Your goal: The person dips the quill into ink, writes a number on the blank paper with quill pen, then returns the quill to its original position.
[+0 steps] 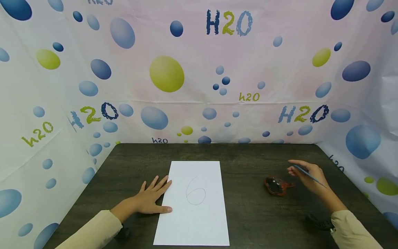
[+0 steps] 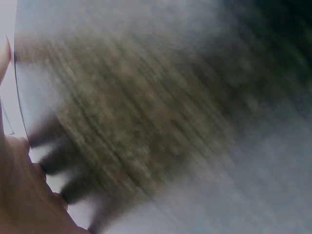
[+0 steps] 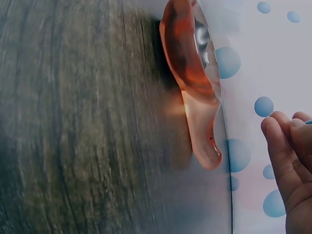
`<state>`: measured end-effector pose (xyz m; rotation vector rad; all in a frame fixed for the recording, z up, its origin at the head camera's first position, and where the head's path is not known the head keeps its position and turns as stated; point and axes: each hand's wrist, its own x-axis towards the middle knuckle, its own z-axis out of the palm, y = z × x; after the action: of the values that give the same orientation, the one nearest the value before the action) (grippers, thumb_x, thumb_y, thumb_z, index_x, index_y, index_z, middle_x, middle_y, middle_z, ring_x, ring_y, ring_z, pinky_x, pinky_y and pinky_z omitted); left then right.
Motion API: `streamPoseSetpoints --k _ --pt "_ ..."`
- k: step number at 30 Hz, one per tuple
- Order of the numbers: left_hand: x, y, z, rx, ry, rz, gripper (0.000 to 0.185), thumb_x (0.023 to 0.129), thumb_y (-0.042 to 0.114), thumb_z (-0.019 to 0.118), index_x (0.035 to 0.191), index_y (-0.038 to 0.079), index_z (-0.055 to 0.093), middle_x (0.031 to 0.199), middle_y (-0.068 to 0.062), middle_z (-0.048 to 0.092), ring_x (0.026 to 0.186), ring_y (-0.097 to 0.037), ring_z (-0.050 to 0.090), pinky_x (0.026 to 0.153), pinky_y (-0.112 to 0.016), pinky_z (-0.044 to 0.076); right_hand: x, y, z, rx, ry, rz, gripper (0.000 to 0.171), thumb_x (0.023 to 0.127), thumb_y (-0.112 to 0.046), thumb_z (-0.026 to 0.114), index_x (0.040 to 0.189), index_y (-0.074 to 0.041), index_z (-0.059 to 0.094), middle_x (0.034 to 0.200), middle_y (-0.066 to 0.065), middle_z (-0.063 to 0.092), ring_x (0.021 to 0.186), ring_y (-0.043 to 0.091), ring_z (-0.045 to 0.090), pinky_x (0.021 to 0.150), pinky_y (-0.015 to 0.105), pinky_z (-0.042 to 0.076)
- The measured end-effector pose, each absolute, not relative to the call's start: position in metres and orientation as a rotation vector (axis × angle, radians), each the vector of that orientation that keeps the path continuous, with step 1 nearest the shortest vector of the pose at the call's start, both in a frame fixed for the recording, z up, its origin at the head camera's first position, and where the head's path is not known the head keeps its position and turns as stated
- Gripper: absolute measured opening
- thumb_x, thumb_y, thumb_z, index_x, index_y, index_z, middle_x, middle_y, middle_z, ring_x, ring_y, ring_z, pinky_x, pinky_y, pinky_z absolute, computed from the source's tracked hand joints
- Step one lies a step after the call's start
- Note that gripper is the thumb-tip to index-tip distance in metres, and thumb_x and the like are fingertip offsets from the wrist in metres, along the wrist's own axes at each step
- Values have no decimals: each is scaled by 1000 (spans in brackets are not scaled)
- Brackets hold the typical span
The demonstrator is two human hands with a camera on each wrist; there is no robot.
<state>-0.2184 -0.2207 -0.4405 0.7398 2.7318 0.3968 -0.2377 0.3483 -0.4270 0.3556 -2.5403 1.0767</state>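
Even, bright light with soft shadows in the head view, edges bowed; both wrist views blurred, the left heavily

— What's the surface here?
— A dark wooden table (image 1: 248,221).
— And around it?
— A white curtain (image 1: 192,69) with blue and green bubbles, printed "H2O", on three sides.

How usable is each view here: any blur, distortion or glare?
Head view: sharp and evenly lit, with soft shadows under the left hand and right hand; the backdrop bows toward the edges, showing wide-angle distortion. Left wrist view: heavily blurred; only the table grain and the fingers can be made out. Right wrist view: the orange dish is fairly clear, with the table smeared toward the left.
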Motion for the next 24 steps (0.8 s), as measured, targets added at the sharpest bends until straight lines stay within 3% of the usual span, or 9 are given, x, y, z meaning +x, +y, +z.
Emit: streamPoseSetpoints --k 1,4,8,15,20,24 --pt "-219 -221 -441 739 2733 396 97 84 68 56 156 17 16 162 -10 5 145 -45 1 102 -77 -1 -237 348 -426 349 -2538 1097 33 97 -6 56 125 11 57 96 24 70 77 -7 64 66 19 55" --pt "-219 -221 -443 738 2735 395 97 83 68 56 156 18 16 162 -9 5 145 -44 1 102 -76 -1 -234 348 -424 376 -2470 1235 37 96 -3 56 130 12 52 97 8 73 81 -7 65 70 16 54" --pt "-220 -221 -443 746 2733 410 97 83 68 57 155 17 17 162 -10 5 145 -45 1 102 -77 -2 -234 351 -426 451 -2265 1651 41 96 1 53 137 5 49 103 -10 71 90 0 68 78 17 53" --pt "-220 -222 -444 749 2728 424 96 84 67 57 155 17 17 162 -10 5 144 -46 0 101 -77 -3 -237 358 -429 454 -1965 2176 35 101 -5 45 133 -11 58 106 -1 72 92 8 69 77 20 54" --pt "-219 -222 -445 740 2734 414 96 84 68 57 155 18 17 162 -8 5 145 -44 0 102 -76 -2 -234 358 -428 370 -1978 2285 33 101 -7 47 125 -20 65 105 -4 72 90 8 69 73 20 55" --pt "-219 -222 -444 735 2733 407 96 84 67 57 155 18 17 162 -9 5 145 -45 0 102 -76 -2 -233 359 -428 241 -2046 2282 22 99 -9 52 116 -18 62 100 -7 73 85 8 70 72 22 56"
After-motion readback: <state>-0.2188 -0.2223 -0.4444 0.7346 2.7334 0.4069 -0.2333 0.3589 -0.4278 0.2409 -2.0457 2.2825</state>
